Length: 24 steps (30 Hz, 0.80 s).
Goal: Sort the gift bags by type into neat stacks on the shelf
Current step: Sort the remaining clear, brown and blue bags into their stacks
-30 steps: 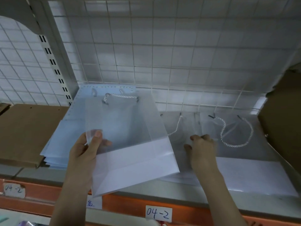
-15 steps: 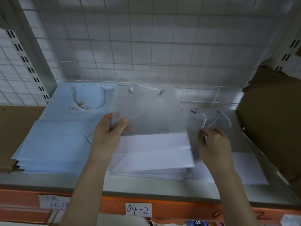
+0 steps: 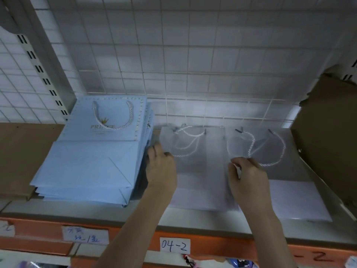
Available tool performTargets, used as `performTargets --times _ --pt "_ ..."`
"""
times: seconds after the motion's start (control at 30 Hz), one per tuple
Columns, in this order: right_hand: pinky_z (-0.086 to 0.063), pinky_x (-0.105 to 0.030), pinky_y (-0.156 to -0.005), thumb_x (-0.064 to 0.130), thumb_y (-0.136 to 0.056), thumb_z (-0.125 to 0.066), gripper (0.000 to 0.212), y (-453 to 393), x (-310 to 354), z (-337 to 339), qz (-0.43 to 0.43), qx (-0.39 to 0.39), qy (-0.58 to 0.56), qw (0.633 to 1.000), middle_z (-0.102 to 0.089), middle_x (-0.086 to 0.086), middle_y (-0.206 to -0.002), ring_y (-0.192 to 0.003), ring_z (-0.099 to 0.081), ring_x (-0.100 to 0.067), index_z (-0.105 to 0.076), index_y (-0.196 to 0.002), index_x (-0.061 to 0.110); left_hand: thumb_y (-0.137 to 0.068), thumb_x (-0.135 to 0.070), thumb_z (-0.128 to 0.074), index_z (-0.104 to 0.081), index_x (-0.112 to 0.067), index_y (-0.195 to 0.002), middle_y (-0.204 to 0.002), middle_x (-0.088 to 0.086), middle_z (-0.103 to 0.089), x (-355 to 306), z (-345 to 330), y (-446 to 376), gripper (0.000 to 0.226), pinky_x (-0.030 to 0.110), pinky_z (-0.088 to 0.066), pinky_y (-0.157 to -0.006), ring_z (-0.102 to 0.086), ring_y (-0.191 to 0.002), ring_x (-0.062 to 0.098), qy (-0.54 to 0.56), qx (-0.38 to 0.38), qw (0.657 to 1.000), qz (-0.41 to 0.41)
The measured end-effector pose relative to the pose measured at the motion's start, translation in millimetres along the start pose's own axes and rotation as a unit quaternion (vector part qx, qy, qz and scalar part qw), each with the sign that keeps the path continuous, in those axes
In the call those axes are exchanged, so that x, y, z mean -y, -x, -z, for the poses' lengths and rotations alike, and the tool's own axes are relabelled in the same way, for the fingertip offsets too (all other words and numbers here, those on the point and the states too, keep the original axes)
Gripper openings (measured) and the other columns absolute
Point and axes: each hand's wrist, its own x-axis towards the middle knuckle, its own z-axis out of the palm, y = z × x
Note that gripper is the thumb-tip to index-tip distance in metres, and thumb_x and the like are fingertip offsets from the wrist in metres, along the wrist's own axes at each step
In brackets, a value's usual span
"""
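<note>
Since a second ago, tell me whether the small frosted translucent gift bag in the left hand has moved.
Yes. The small frosted translucent gift bag went right, off the light blue paper bag stack, onto the frosted stack.

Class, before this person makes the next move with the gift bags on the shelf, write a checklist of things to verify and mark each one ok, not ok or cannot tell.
1. Blue bags in one stack at the left: ok.
2. Blue stack squared up: not ok, lower edges fan out at the front.
3. Frosted clear bag lies flat on the shelf, beside the blue stack: ok.
4. Left hand on the frosted bag's left edge: ok.
5. Right hand has a firm pinch on a bag edge or cord: cannot tell.
6. Clear bags in one neat pile: not ok, the larger clear bag sticks out to the right.
</note>
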Motion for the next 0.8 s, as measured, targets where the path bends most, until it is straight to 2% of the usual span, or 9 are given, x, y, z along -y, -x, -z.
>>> performTargets --times 0.03,0.1,0.17,0.23,0.33,0.43,0.53,0.63,0.8 --pt "-0.043 -0.030 -0.063 0.000 -0.080 -0.063 0.010 0 7 -4 -0.002 0.002 -0.003 1.000 -0.064 -0.021 -0.085 -0.072 -0.062 -0.039 -0.069 -0.088 -0.001 -0.086 -0.007 -0.054 -0.056 -0.006 -0.117 -0.144 0.017 -0.021 0 7 1 0.031 0.035 -0.028 -0.108 -0.022 -0.133 0.034 -0.007 0.005 1.000 -0.015" --pt "-0.041 -0.029 -0.066 0.002 -0.082 -0.062 0.012 0 23 -11 -0.002 0.001 -0.007 1.000 -0.064 -0.019 -0.087 -0.077 -0.062 -0.037 -0.069 -0.091 0.000 -0.085 -0.006 -0.056 -0.060 -0.006 -0.112 -0.135 0.013 -0.037 5 22 1 0.028 0.034 -0.039 -0.097 -0.037 -0.124 0.031 0.014 0.011 0.998 -0.057" --pt "-0.041 -0.027 -0.068 0.005 -0.084 -0.060 0.014 2 45 -17 0.014 0.003 -0.011 1.000 -0.065 -0.018 -0.089 -0.080 -0.063 -0.034 -0.069 -0.094 0.001 -0.079 -0.010 -0.065 -0.066 -0.012 -0.089 -0.099 0.006 -0.061 20 42 1 0.010 0.029 -0.045 -0.064 -0.060 -0.093 0.025 0.039 -0.091 0.989 -0.112" --pt "-0.044 -0.026 -0.069 0.007 -0.086 -0.059 0.015 6 72 -24 0.033 0.006 -0.019 0.999 -0.066 -0.017 -0.092 -0.079 -0.064 -0.031 -0.068 -0.097 0.002 -0.077 -0.017 -0.068 -0.063 -0.014 -0.073 -0.071 0.005 -0.063 49 64 5 0.007 0.025 -0.032 -0.051 -0.063 -0.065 0.027 0.086 -0.166 0.974 -0.128" --pt "-0.047 -0.029 -0.073 0.009 -0.087 -0.058 0.018 17 125 -39 0.058 -0.001 -0.027 0.998 -0.067 -0.016 -0.093 -0.081 -0.064 -0.030 -0.067 -0.101 0.002 -0.093 -0.027 -0.048 -0.062 -0.013 -0.093 -0.081 0.005 -0.067 121 75 13 0.020 0.028 -0.040 -0.057 -0.063 -0.074 0.029 0.146 -0.179 0.965 -0.123" --pt "-0.044 -0.028 -0.074 0.010 -0.087 -0.058 0.020 36 192 -62 0.056 -0.007 -0.060 0.997 -0.067 -0.015 -0.096 -0.083 -0.064 -0.030 -0.064 -0.105 0.004 -0.089 -0.030 -0.049 -0.065 -0.015 -0.090 -0.069 0.003 -0.068 219 77 30 0.022 0.033 -0.050 -0.050 -0.064 -0.059 0.028 0.174 -0.215 0.957 -0.093" --pt "-0.044 -0.029 -0.075 0.012 -0.088 -0.057 0.021 64 271 -96 0.065 0.015 -0.106 0.992 -0.066 -0.012 -0.099 -0.090 -0.064 -0.028 -0.063 -0.107 0.008 -0.087 -0.029 -0.052 -0.066 -0.016 -0.088 -0.063 0.006 -0.065 323 68 52 0.019 0.032 -0.045 -0.052 -0.061 -0.056 0.033 0.182 -0.188 0.965 -0.002" --pt "-0.043 -0.027 -0.078 0.017 -0.090 -0.053 0.023 98 350 -138 0.088 0.057 -0.127 0.986 -0.065 -0.008 -0.103 -0.094 -0.062 -0.023 -0.062 -0.111 0.010 -0.089 -0.025 -0.052 -0.066 -0.013 -0.090 -0.061 0.006 -0.064 421 61 75 0.018 0.027 -0.039 -0.050 -0.058 -0.054 0.030 0.171 -0.179 0.968 0.035" --pt "-0.046 -0.025 -0.069 0.027 -0.093 -0.049 0.026 148 464 -202 0.151 0.154 -0.147 0.965 -0.067 0.000 -0.101 -0.088 -0.064 -0.018 -0.059 -0.114 0.016 -0.090 -0.025 -0.053 -0.064 -0.013 -0.101 -0.081 0.008 -0.070 551 61 102 0.019 0.034 -0.047 -0.062 -0.064 -0.077 0.030 0.176 -0.202 0.953 0.143"
